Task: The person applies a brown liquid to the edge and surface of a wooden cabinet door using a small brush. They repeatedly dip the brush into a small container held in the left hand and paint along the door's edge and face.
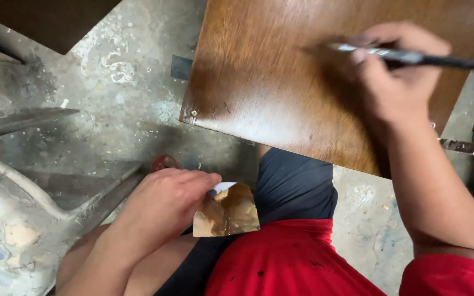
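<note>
— What's in your right hand (399, 82)?

— A thin, dark-handled brush (412, 56), pinched between thumb and fingers. The handle runs off the frame at three o'clock; the tip is blurred against the brown wooden board (270, 82), so I can't make out the bristles.

— And the board?

— It fills the view from twelve to two o'clock, glossy, its top and right edges cut off. What carries it is hidden beneath it.

— Your left hand (163, 205)?

— Down at seven o'clock, closed on a small stained piece of card (229, 211), smeared brown. My fingers cover its left edge, and it sits just above my knee in dark shorts (294, 186).

— Anything else?

— A worn, paint-spattered plastic chair (12, 219) at eight o'clock, only partly in view, on a blotchy concrete floor (122, 93). A small metal piece (462, 146) pokes out past my right wrist; I can't tell what it is.
</note>
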